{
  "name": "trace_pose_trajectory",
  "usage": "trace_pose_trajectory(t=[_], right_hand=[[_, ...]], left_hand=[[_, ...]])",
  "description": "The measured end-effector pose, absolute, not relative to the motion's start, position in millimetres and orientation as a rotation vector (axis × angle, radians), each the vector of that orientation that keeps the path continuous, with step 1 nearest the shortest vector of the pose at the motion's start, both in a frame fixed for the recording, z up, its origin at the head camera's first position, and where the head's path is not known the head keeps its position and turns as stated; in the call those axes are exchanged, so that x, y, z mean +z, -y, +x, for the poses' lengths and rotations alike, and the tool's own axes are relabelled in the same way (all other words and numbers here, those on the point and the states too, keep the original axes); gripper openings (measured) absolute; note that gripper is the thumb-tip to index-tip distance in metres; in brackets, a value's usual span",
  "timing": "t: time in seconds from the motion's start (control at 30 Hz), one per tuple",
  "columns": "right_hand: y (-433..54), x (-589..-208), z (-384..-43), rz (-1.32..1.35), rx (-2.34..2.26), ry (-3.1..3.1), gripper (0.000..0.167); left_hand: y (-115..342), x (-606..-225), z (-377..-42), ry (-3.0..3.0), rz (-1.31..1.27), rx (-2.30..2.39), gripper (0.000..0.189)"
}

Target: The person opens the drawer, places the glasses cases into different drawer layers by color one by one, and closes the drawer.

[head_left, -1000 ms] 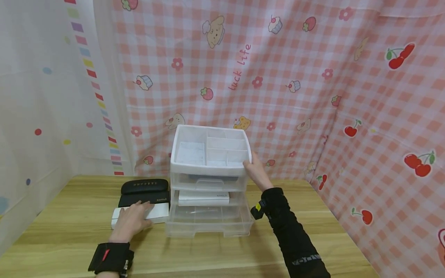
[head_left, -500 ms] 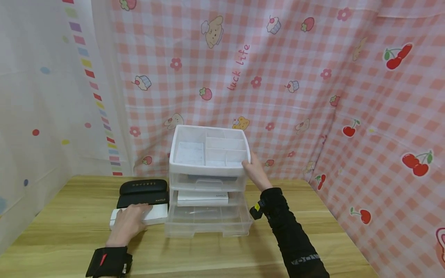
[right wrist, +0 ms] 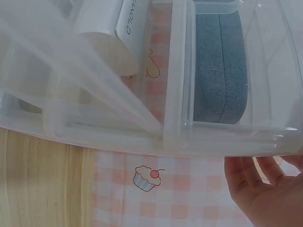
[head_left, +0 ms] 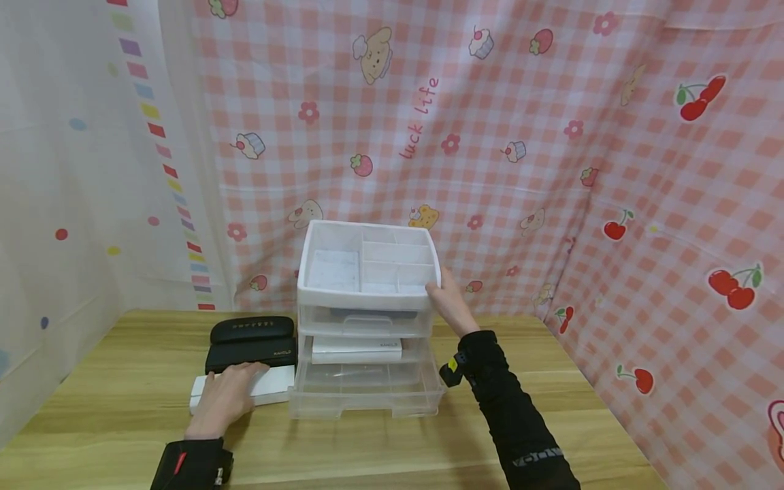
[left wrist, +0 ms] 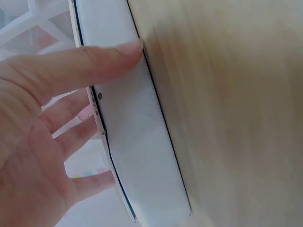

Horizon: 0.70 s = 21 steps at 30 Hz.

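One white case (head_left: 273, 386), long, smooth and boxy, lies on the wood-grained counter (head_left: 343, 452) to the left of one plastic drawer unit (head_left: 367, 313), its right end just beside the unit; dark lines run along its edges and small dark specks mark one. My left hand (head_left: 223, 398) grips it, partly open to its width, thumb on the side face and spread fingers beyond. My right hand (head_left: 452, 299) holds the unit's upper right corner, fingers bent round the side. The unit shows one white divided tray (head_left: 343, 297) on top and two translucent drawer fronts, the lower drawer (head_left: 318, 405) pulled out. Contents noted: one blue-grey case (right wrist: 221, 71) of woven texture above, one glossy, lettered white box (head_left: 356, 355) below. Behind the gripped item, I count two black cases (head_left: 251, 329), the rear one rounded.
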State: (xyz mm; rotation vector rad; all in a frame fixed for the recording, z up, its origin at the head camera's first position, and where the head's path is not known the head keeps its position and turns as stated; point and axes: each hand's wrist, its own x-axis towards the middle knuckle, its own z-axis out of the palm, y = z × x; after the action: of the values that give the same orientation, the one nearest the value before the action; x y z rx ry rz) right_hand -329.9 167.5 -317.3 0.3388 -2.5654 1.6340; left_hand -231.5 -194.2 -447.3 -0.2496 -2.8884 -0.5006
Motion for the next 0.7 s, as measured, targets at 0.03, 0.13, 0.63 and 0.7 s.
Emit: trace_pose_trajectory(t=[0.03,0.13,0.63,0.7], right_hand=[[-167.4,-317.1,-329.7,0.337,1.632,2.567,0.056],[-167.4,-316.6,-328.7,0.331,1.639,2.567,0.056],[-167.5,-317.5,-329.3,0.346,1.661,2.571,0.057],[-166.8,-316.7,-328.9,0.353,1.652,2.569,0.057]], left_hand=[[194.4,-447.1,-231.4,2.888,-0.252,-0.493,0.049],[194.6,-445.5,-230.8,2.871,-0.260,-0.454,0.048],[201.0,-428.9,-224.1,2.856,-0.192,-0.398,0.050],[201.4,-425.0,-222.5,2.833,-0.185,-0.382,0.048]])
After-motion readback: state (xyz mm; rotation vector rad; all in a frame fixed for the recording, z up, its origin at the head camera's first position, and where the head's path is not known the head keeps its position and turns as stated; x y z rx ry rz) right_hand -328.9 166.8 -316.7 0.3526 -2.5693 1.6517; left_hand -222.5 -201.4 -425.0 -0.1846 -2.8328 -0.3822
